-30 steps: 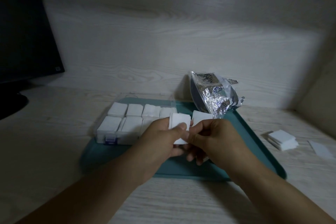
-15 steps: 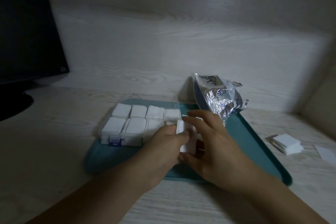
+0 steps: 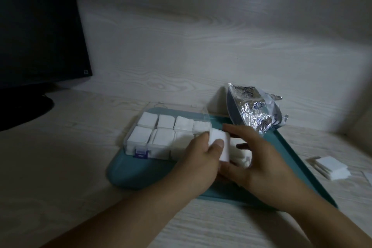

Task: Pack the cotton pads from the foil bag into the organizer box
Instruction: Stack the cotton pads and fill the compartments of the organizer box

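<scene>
Pads [image 3: 218,143] pinched between left fingers [image 3: 218,144], over box [image 3: 153,137].

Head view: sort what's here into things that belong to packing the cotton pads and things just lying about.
Part of the job:
- organizer box, compartments holding pads
- foil bag
- stack of cotton pads gripped by the left hand
- right hand beside that stack
- teal tray under the box

Lying about:
- dark monitor
- loose pads on the desk, off the tray
</scene>
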